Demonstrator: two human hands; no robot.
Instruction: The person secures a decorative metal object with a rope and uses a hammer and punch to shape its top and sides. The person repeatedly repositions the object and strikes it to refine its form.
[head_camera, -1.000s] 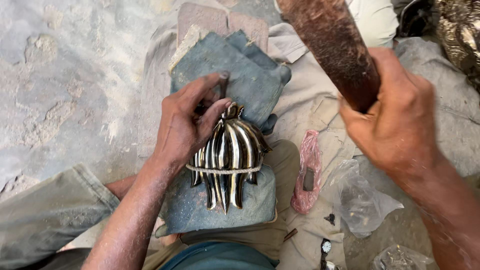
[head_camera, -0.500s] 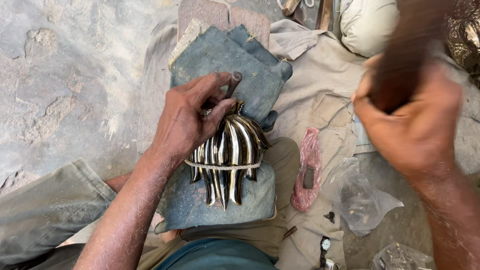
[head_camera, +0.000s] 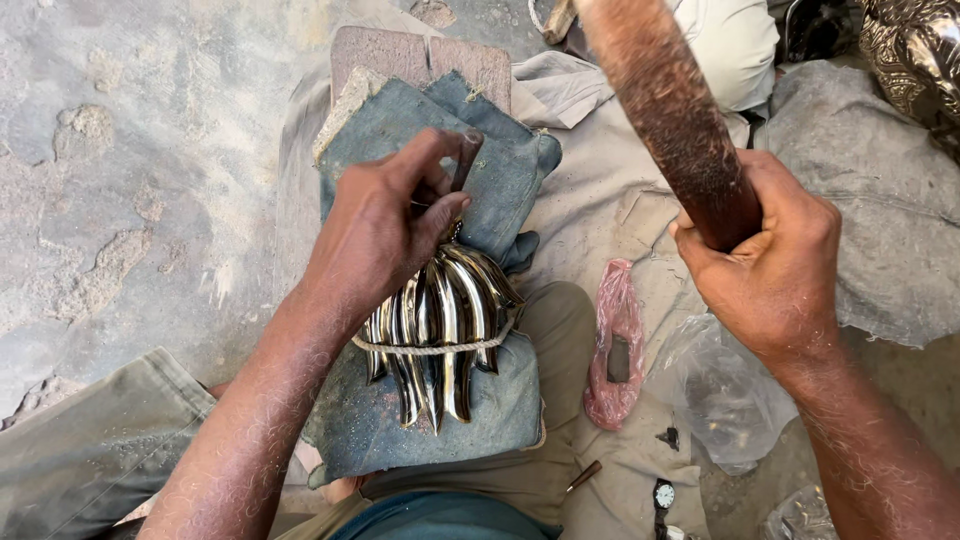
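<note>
— Up went the right hand (head_camera: 770, 265) since half a second back, fingers clenched round that thick wooden mallet (head_camera: 668, 110)!

— And the left hand (head_camera: 385, 225)?

— Fingers pinched a small punch (head_camera: 466, 158), resting on the ribbed metal shell (head_camera: 445, 335) on the denim pad (head_camera: 500, 400).

Two plastic bags (head_camera: 612, 345), one wristwatch (head_camera: 663, 495)

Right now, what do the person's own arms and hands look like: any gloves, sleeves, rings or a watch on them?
Both are bare. The left hand and right hand wear no gloves and show no rings. Both forearms are uncovered for as far as the view reaches, with visible hair and a dusty look; no sleeve edge, wristband or watch shows on either wrist.
</note>
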